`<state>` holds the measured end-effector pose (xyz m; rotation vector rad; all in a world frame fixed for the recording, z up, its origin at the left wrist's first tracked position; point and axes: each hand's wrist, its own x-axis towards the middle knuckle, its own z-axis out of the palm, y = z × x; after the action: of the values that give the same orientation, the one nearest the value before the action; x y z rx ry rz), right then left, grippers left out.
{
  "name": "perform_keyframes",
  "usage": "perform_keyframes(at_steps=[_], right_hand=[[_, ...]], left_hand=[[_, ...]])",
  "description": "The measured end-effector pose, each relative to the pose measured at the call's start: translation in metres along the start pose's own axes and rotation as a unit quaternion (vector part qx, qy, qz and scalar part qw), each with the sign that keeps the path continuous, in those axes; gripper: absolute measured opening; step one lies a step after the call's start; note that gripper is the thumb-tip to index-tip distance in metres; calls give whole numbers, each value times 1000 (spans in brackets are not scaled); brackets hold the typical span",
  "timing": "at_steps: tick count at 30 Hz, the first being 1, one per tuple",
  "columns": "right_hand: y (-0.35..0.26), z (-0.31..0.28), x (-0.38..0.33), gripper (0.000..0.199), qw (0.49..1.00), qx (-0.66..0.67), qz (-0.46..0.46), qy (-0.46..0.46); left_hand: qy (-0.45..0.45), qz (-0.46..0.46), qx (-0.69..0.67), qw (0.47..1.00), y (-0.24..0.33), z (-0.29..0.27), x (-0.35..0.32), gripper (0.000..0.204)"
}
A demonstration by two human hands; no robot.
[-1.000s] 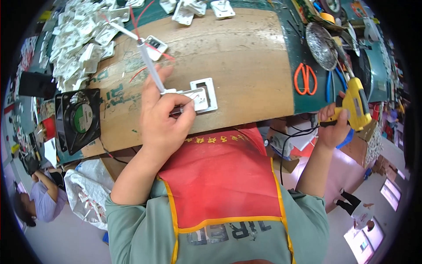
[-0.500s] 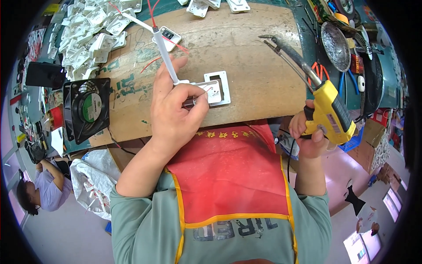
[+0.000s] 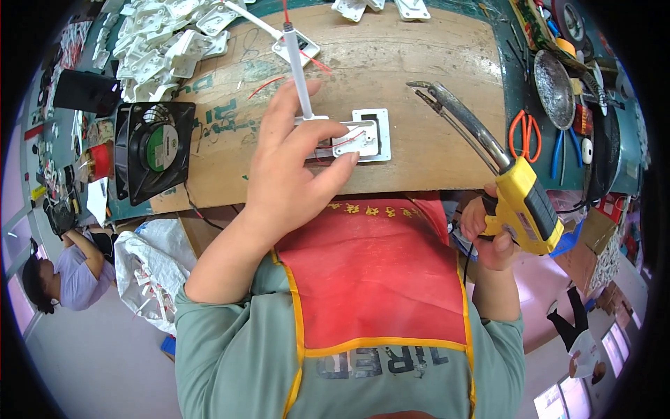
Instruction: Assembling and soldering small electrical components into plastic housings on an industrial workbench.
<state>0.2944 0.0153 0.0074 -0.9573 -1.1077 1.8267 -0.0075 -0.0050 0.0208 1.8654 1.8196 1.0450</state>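
- Near right, the right hand (image 3: 494, 257) wraps its fingers around a yellow soldering gun (image 3: 528, 209), tip above the brown board (image 3: 391, 66).
- At the board's near middle, the left hand (image 3: 293, 164) spreads thumb and forefinger at a white housing (image 3: 360, 143); whether they clamp it cannot be told.
- Left, a black fan (image 3: 155, 150); right, an orange-handled tool (image 3: 538, 136).
- Far left, white parts (image 3: 185, 52) lie heaped.

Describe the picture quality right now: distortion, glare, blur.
Head view: fisheye bending bows the edges of the brown board, with black filling the corners; head view: pale sheen on the board's far part, and a bright panel at lower right looks washed out; head view: left hand and yellow soldering gun look fairly sharp.
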Motion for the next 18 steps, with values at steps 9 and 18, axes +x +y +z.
perform_keyframes(at_steps=[9,18], right_hand=[[3,3,-5,88,997,52,53,6],[8,15,-3,82,999,-15,4,-31]], left_hand=[[-13,152,130,980,-35,-25,-22,22],[15,194,126,973,-39,-15,-20,21]])
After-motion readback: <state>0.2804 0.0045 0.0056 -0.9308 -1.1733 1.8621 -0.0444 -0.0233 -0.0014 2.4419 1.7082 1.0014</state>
